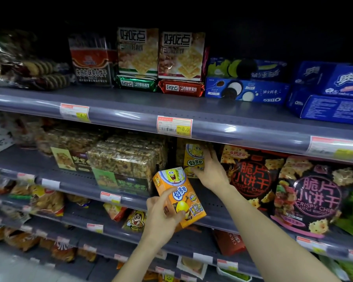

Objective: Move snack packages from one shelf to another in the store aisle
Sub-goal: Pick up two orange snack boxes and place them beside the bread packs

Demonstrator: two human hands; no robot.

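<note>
My left hand (163,218) grips an orange snack box (178,195) with a yellow cartoon sponge on it, held tilted in front of the middle shelf (210,202). A second box (194,157) of the same kind stands upright further back on that shelf. My right hand (210,169) reaches in and grips this second box by its right side, fingers curled round its edge. Part of the second box is hidden behind the first box and my right hand.
Clear packs of nut bars (126,159) stand left of the boxes; black crispy chip bags (251,176) stand right. The upper shelf (130,102) carries cracker packs (138,51) and blue Oreo boxes (245,90). Lower shelves hold more snack bags. Price tags line the shelf edges.
</note>
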